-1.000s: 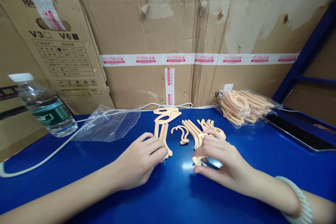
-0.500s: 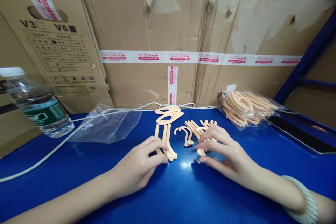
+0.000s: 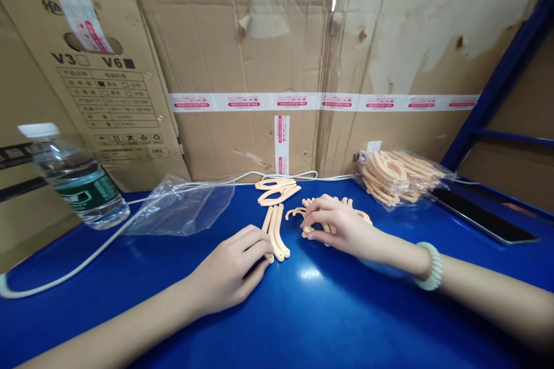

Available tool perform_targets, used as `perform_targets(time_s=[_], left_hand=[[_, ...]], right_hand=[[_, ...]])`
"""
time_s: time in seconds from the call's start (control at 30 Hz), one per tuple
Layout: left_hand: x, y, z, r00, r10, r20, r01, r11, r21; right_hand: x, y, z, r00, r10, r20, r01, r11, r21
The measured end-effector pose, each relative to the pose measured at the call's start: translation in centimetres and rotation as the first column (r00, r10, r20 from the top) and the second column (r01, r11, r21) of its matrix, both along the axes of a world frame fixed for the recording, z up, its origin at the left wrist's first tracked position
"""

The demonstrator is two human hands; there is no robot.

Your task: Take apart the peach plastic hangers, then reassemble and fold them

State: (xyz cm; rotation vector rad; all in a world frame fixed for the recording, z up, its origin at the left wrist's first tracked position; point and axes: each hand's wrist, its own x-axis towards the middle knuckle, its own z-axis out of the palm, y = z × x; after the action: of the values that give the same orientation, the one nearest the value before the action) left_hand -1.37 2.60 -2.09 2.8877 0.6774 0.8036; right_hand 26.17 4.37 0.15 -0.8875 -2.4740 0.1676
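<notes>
Three cream plastic hanger arms (image 3: 277, 233) lie side by side on the blue table. My left hand (image 3: 236, 268) has its thumb and fingertips closed at the near end of the leftmost arm. To their right, my right hand (image 3: 340, 225) bends over a group of hanger parts, thumb and fingers closed on the base of a hanger hook (image 3: 307, 232). Its curved top (image 3: 295, 211) shows left of the fingers. Several more cream parts (image 3: 346, 202) are partly hidden beneath that hand. Two pointed, loop-shaped hanger pieces (image 3: 278, 191) rest farther back.
A clear bag of cream hanger parts (image 3: 396, 176) sits at the back right, beside a dark flat device (image 3: 482, 216). On the left are a water bottle (image 3: 82, 179), an empty plastic bag (image 3: 182, 207) and a white cable (image 3: 64, 279). Cardboard (image 3: 246, 144) stands behind.
My right hand has moved left and farther forward, closing on the hook. The leftmost hanger arm now lies nearer the other two, my left hand still at its end. The view has shifted slightly.
</notes>
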Motion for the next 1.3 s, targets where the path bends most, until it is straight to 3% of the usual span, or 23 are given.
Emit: perform_targets(time_s=[0.17, 0.33, 0.53, 0.87, 1.0, 1.3], left_hand=[[0.0, 0.0, 0.1, 1.000, -0.014, 0.004, 0.014, 1.000, 0.010], [-0.1, -0.1, 0.4, 0.996, -0.075, -0.045, 0.075, 0.997, 0.013], [-0.3, -0.1, 0.3, 0.987, -0.105, -0.122, 0.103, 0.994, -0.019], [-0.3, 0.1, -0.1, 0.984, -0.083, -0.159, 0.090, 0.995, 0.038], [-0.4, 0.1, -0.2, 0.986, -0.072, -0.148, 0.082, 0.995, 0.061], [-0.5, 0.1, -0.3, 0.987, -0.070, -0.142, 0.084, 0.992, 0.094]], right_hand=[[-0.6, 0.5, -0.6, 0.999, 0.043, 0.016, -0.041, 0.991, -0.124], [0.3, -0.1, 0.6, 0.999, 0.027, 0.036, -0.023, 0.993, -0.112], [3.8, -1.0, 3.2, 0.990, 0.004, 0.142, 0.017, 0.988, -0.152], [10.6, 0.3, 1.8, 0.959, -0.100, 0.264, 0.161, 0.963, -0.218], [10.5, -0.1, 1.9, 0.942, -0.140, 0.306, 0.224, 0.939, -0.262], [8.1, -1.5, 2.2, 0.935, -0.115, 0.335, 0.213, 0.938, -0.275]])
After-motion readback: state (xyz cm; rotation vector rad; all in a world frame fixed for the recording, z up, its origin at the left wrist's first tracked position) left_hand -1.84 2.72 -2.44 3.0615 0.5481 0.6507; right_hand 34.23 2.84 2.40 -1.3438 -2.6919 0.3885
